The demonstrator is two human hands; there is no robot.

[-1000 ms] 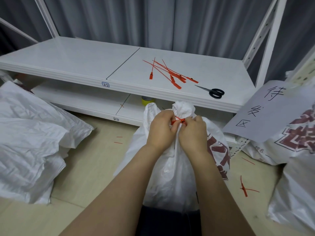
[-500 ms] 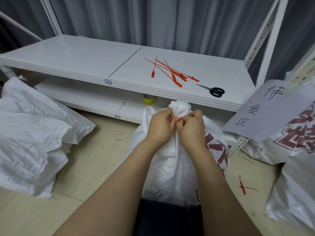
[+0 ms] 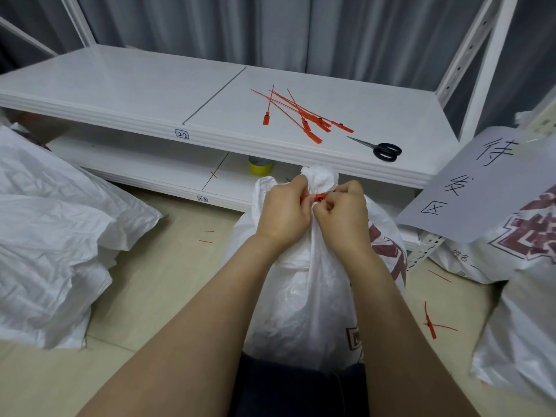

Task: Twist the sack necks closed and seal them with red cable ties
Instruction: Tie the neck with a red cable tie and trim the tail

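From the head camera, a filled white sack [image 3: 301, 302] stands on the floor [image 3: 156, 281] close in front of the person, just near of the lower shelf [image 3: 144, 164]. Its neck [image 3: 320, 179] is gathered into a tight bunch at the top. A red cable tie [image 3: 319, 198] sits round that neck, just below the bunch. Only a short piece shows between the fingers.

The left hand [image 3: 282, 215] is curled against the left side of the neck, with thumb and fingertips closed on the tie. The right hand [image 3: 343, 216] meets it from the right, its fingers bent and pinching the tie's other end. The two hands touch knuckle to knuckle over the sack.

On the upper shelf [image 3: 120, 91], far of the sack, lies a loose fan of spare red ties [image 3: 301, 115]. Black-handled scissors [image 3: 382, 149] lie just to its right, near the shelf's front edge. A yellow tape roll [image 3: 260, 167] stands on the lower shelf, left of the sack's neck and partly hidden under the upper shelf.

At the left, a heap of crumpled white sacks [image 3: 51, 236] rests on the floor. At the right, more sacks with dark red print [image 3: 526, 239] are piled, and a sheet of paper [image 3: 481, 188] with handwritten characters leans over them. One more red tie [image 3: 429, 320] lies on the floor beside the right forearm — well apart from the hands.
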